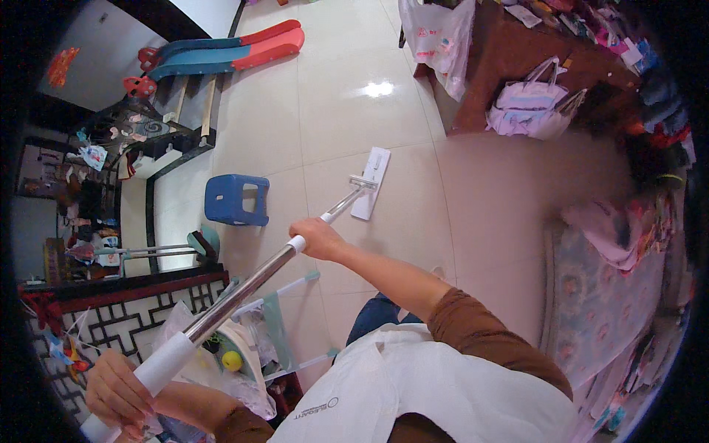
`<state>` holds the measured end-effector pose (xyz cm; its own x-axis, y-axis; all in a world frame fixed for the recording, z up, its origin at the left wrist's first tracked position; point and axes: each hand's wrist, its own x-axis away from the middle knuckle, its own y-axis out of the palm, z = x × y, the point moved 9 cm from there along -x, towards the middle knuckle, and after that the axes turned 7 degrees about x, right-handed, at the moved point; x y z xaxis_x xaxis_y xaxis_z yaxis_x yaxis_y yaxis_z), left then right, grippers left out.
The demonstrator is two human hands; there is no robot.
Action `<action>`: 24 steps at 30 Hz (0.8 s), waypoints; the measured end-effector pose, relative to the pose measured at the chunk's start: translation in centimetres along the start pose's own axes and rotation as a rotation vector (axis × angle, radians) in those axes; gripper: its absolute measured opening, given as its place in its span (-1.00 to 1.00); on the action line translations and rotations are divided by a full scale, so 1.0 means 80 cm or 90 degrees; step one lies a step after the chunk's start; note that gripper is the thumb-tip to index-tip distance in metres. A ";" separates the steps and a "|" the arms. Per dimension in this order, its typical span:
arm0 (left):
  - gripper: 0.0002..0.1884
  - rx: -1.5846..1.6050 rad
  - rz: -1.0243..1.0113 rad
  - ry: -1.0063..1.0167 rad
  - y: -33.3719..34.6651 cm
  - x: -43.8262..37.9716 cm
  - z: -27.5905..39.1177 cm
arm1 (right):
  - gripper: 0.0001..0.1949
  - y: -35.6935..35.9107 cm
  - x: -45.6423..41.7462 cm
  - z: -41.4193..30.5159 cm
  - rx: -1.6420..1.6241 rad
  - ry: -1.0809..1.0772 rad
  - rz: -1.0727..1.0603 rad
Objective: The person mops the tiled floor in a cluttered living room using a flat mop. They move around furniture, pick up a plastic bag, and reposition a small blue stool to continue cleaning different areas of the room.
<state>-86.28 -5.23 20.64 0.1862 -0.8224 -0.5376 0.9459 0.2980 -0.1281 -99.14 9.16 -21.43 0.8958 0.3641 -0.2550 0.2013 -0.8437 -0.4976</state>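
A flat mop lies at a slant across the view, its white rectangular head (pixel 371 183) flat on the tiled floor. My right hand (pixel 317 238) is wrapped around the lower part of its metal pole (pixel 238 293), just past a white collar. Near the lower left corner, my left hand (pixel 119 390) holds the thick white grip (pixel 165 362) at the pole's upper end; some of its fingers are hidden behind the grip. Left of the mop head stands a blue plastic stool (pixel 235 200). A white apron covers my torso.
A toddler slide (pixel 221 58) stands at the upper left. White plastic bag (pixel 440 41) and pale handbag (pixel 529 105) are at the upper right. A patterned mat or cushion (pixel 604 310) lies right. A light-framed rack (pixel 277 326) and a yellow-green fruit (pixel 231 361) are near my left arm.
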 end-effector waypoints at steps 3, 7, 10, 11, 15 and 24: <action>-0.75 -0.040 0.183 0.080 -0.022 -0.003 -0.006 | -0.83 -0.006 0.020 0.011 0.060 0.051 -0.015; -0.71 0.015 0.363 0.178 -0.056 0.057 -0.032 | -0.83 -0.021 0.075 0.028 0.091 0.123 -0.034; -0.69 0.114 0.499 0.142 -0.095 0.103 -0.129 | -0.84 -0.040 0.124 0.087 0.179 0.248 -0.050; -0.69 0.124 0.525 0.121 -0.101 0.110 -0.159 | -0.84 -0.045 0.139 0.102 0.193 0.292 -0.053; -0.77 0.260 0.556 -0.006 -0.103 0.140 -0.268 | -0.84 -0.051 0.196 0.170 0.229 0.409 -0.106; -0.80 0.300 0.758 -0.023 -0.211 0.203 -0.300 | -0.78 0.005 0.121 0.213 0.215 0.438 -0.134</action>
<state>-105.63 -12.01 -5.92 0.9788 -0.1824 -0.0926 0.1919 0.6618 0.7247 -97.18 19.08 -38.23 0.9182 0.0844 0.3871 0.3613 -0.5793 -0.7306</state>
